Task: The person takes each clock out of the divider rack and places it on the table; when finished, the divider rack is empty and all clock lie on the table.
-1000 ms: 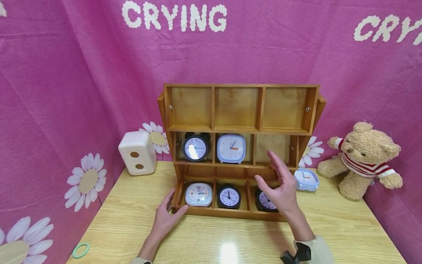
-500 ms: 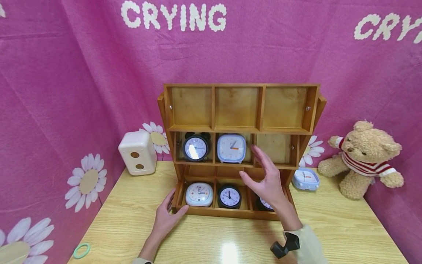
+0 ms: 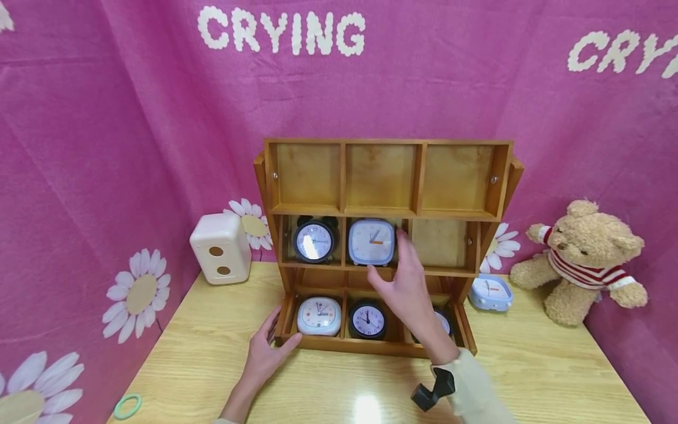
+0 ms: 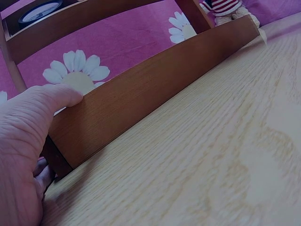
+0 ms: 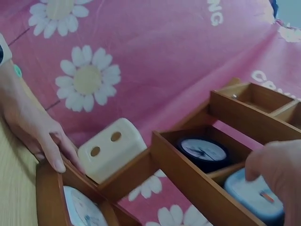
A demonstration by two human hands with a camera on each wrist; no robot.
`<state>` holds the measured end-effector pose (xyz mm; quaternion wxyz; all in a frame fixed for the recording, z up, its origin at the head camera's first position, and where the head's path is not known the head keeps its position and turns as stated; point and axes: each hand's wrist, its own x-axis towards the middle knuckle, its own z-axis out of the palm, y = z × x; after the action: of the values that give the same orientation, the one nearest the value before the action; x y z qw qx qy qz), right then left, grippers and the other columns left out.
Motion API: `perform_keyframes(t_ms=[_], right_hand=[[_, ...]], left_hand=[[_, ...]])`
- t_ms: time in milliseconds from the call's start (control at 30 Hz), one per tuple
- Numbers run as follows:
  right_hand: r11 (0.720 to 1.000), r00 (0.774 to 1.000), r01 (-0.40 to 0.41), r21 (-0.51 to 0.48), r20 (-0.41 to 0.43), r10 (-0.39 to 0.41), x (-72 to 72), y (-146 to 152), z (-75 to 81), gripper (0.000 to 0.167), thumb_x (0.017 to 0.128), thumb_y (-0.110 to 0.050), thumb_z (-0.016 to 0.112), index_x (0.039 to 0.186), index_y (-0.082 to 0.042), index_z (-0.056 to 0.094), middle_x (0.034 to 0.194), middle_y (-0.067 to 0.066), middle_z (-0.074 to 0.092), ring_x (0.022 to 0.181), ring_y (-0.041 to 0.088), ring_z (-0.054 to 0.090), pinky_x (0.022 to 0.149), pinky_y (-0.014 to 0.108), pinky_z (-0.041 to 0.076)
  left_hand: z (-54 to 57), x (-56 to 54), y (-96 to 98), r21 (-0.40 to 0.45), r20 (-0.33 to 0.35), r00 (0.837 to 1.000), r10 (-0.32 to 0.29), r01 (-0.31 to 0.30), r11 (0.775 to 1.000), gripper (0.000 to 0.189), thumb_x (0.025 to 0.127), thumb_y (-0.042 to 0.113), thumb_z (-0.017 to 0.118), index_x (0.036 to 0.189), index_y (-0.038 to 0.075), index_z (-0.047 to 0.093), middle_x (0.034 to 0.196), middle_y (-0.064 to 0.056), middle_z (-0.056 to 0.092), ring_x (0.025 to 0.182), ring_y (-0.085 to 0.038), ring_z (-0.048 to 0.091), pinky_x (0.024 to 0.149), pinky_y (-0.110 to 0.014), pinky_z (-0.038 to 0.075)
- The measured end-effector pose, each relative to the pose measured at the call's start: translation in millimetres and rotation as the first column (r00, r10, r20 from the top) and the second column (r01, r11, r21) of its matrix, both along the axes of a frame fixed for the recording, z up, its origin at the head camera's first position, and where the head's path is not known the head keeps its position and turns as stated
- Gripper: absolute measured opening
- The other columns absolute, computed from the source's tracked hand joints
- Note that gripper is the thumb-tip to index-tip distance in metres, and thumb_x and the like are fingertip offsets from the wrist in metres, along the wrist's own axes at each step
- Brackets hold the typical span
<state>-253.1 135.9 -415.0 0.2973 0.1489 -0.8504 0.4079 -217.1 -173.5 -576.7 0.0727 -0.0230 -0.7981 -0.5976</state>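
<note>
A tiered wooden shelf (image 3: 378, 212) stands on the table. My left hand (image 3: 265, 350) holds its lower left corner, thumb over the front rail and fingers at the side; the left wrist view shows this grip too. In the middle tier sits a square blue alarm clock (image 3: 372, 242). My right hand (image 3: 405, 288) is at that clock's lower right, thumb below and fingers along its right side; whether they touch it I cannot tell. Left of it is a black twin-bell alarm clock (image 3: 314, 241). The bottom tier holds a white clock (image 3: 319, 316), a round black clock (image 3: 368, 320) and another black clock (image 3: 442, 321), partly hidden.
Right of the shelf, a small blue clock (image 3: 491, 292) lies tilted back near a teddy bear (image 3: 585, 259). A cream box with two holes (image 3: 221, 247) stands at the left, and a green ring (image 3: 128, 406) lies near the left edge. Pink cloth (image 3: 450, 88) hangs behind.
My right hand has moved left, from before the right compartment of the middle tier to the square blue alarm clock. My left hand has stayed on the shelf's corner.
</note>
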Motion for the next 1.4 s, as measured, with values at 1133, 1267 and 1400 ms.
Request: perform_keyframes(t_ms=[1133,1267,1400], right_hand=[[0.976,0.976,0.216,0.006,-0.034,-0.216,-24.3,-35,-13.6,0.120,0.076,-0.038,0.093,0.162,0.002,0.019,0.152,0.031,0.041,0.132,0.042,0.050,0.110,0.056,0.049],[0.975,0.974,0.223,0.003,-0.043,-0.223,-25.4,-35,-15.5,0.120,0.076,-0.039,0.093,0.162,0.002,0.020,0.149,0.030,0.043,0.130,0.041,0.051,0.108,0.055,0.050],[0.973,0.970,0.231,0.003,-0.076,-0.230,-26.9,-35,-17.8,0.118,0.076,-0.039,0.093,0.161,0.002,0.022,0.147,0.029,0.045,0.128,0.040,0.052,0.106,0.055,0.052]], left_hand=[[3.6,2.0,0.9,0.026,-0.020,1.000,-0.010,0.010,1.000,0.084,0.089,0.020,0.085,0.158,0.003,0.042,0.158,-0.021,0.047,0.145,-0.039,0.047,0.122,-0.052,0.035],[4.8,2.8,1.2,0.023,-0.018,1.000,-0.009,0.009,1.000,0.084,0.088,0.019,0.086,0.158,0.003,0.042,0.158,-0.021,0.047,0.144,-0.038,0.048,0.121,-0.051,0.036],[4.7,2.7,1.0,0.015,-0.021,1.000,-0.005,0.005,1.000,0.084,0.088,0.019,0.086,0.158,0.003,0.043,0.158,-0.020,0.049,0.143,-0.038,0.049,0.121,-0.051,0.037]])
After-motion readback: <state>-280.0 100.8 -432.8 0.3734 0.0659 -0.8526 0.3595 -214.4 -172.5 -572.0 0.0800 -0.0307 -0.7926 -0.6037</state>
